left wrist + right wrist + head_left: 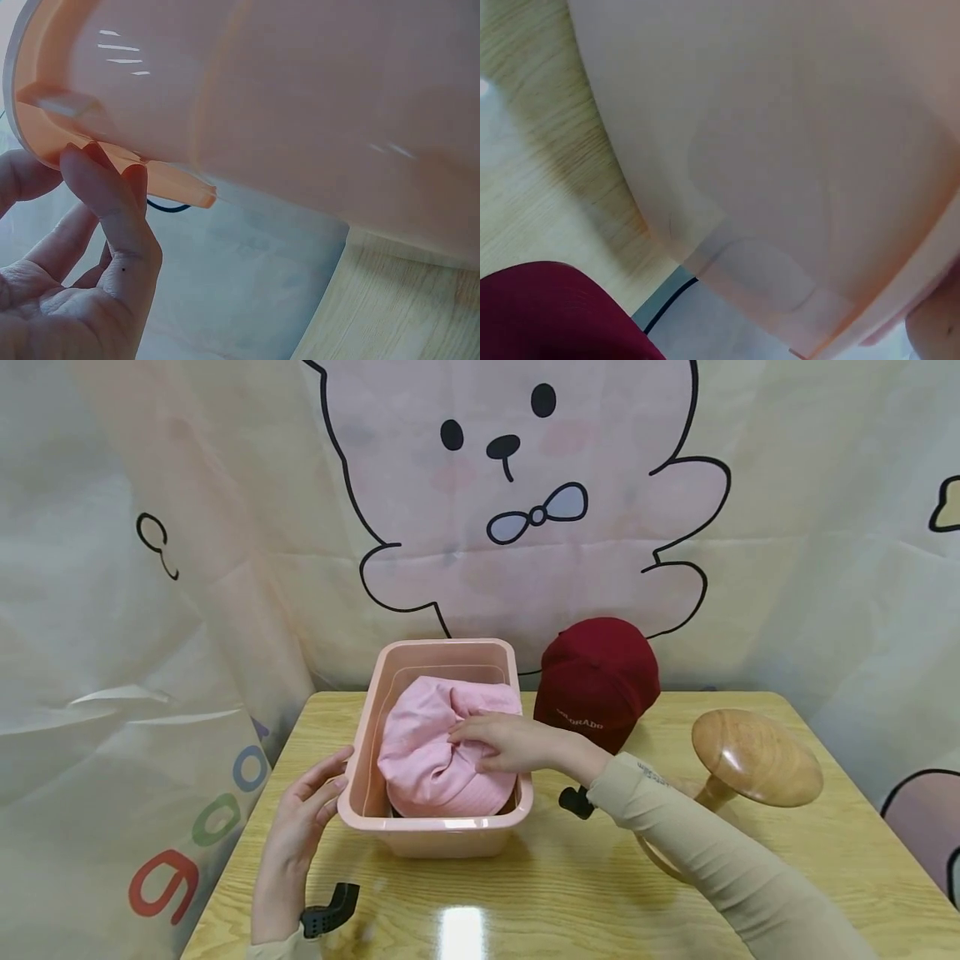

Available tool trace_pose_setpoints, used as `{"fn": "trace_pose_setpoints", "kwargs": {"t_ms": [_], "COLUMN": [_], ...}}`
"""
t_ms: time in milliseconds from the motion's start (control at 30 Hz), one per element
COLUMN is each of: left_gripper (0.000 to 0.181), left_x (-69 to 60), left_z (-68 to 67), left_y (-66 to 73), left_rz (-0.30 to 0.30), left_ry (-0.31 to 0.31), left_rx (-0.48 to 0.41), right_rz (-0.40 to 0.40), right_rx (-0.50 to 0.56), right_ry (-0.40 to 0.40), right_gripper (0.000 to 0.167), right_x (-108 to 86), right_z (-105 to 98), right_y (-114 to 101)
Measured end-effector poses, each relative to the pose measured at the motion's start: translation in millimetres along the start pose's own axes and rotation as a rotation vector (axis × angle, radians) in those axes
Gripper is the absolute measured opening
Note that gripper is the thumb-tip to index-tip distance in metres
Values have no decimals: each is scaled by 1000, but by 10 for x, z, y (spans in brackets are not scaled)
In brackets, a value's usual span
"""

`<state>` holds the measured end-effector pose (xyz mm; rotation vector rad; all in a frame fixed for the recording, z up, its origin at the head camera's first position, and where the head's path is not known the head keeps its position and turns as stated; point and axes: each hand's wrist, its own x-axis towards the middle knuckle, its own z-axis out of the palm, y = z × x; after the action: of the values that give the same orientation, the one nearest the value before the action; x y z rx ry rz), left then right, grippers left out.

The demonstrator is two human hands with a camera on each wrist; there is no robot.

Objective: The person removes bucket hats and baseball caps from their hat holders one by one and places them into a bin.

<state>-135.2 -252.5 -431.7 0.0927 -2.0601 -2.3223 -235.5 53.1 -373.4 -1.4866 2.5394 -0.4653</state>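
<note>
While the left hand (pixel 307 807) pinches the left rim (pixel 358 768) of the pale-pink rectangular plastic bin (pixel 446 844), the soft pink fabric cap (pixel 427 777) lies inside, rightward of that grip and directly beneath the nearer right hand (pixel 517 741), whose loosely spread fingers touch without clasping.

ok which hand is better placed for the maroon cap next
Probably the right hand: touching the pink hat, it's nearer the maroon cap; the left hand holds the bin from the opposite side.

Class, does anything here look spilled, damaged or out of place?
Nothing looks spilled or damaged. Only the pink cap inside the pink bin stands out: its crown is creased and rumpled beneath the right hand, perhaps from pressing.
</note>
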Motion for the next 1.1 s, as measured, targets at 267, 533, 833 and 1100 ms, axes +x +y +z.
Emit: {"fn": "trace_pose_setpoints", "kwargs": {"t_ms": [267,533,833,1100], "left_gripper": [34,34,34,34], "left_x": [1,3,8,-16], "left_z": [4,7,10,-6], "left_y": [-2,-2,12,14], "left_rz": [7,-2,-13,-2], "left_ry": [-7,7,10,2], "left_rx": [-23,-10,7,-6], "right_rz": [-9,34,129,84], "right_rx": [-135,-210,-363,-257], "right_ry": [-57,-139,-233,-115], "right_gripper": [46,47,55,44], "right_x": [143,171,185,177], "right_z": [86,97,123,115], "right_y": [-6,-50,-87,-105]}}
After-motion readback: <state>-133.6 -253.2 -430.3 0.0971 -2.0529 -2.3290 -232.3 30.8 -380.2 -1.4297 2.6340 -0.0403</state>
